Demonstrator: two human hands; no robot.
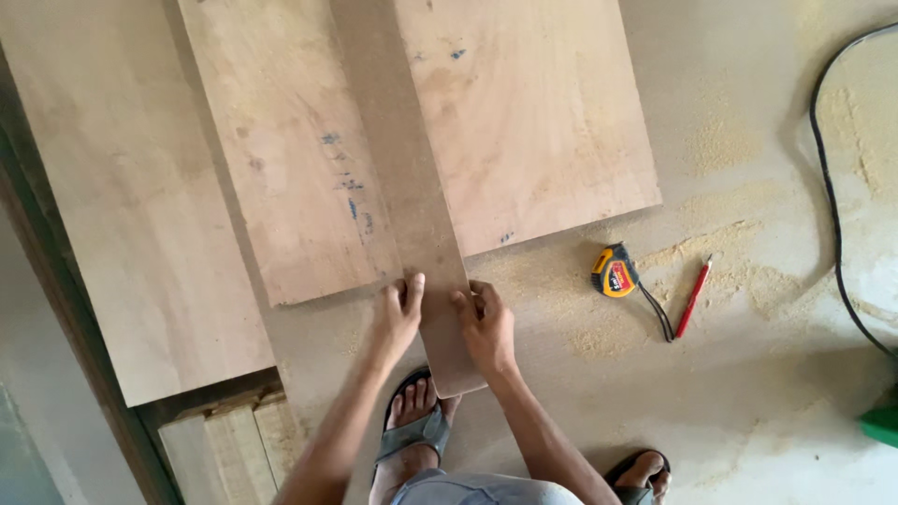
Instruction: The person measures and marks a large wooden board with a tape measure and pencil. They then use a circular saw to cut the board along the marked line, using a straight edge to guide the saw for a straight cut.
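Head view looks straight down at my two arms, both stretched forward and a little bent. My left hand (398, 313) grips the left edge of a long, narrow brown wooden strip (404, 178), thumb on top and fingers curled under the side. My right hand (486, 327) grips the right edge of the same strip, just across from the left one, with its fingers bent over the rim. So both hands are holding the strip near its close end, and that end sticks out past my hands, over my left foot in a grey sandal (416, 425).

The strip runs away from me, up to the top of the picture, and lies on a big flat sheet of light plywood (533, 122). This sheet has a straight near edge that stops just ahead of my hands. Another pale plywood board (131, 215) lies to the left, near a dark wall edge.

To the right the floor (748, 393) is open and dusty, with heaps of yellow sawdust (720, 140) (soft and crumbly looking). A small yellow and black tape measure (615, 271) rests there, and a thin red pencil (694, 296) lies just beside it. A black cable (828, 187) curves along the far right.
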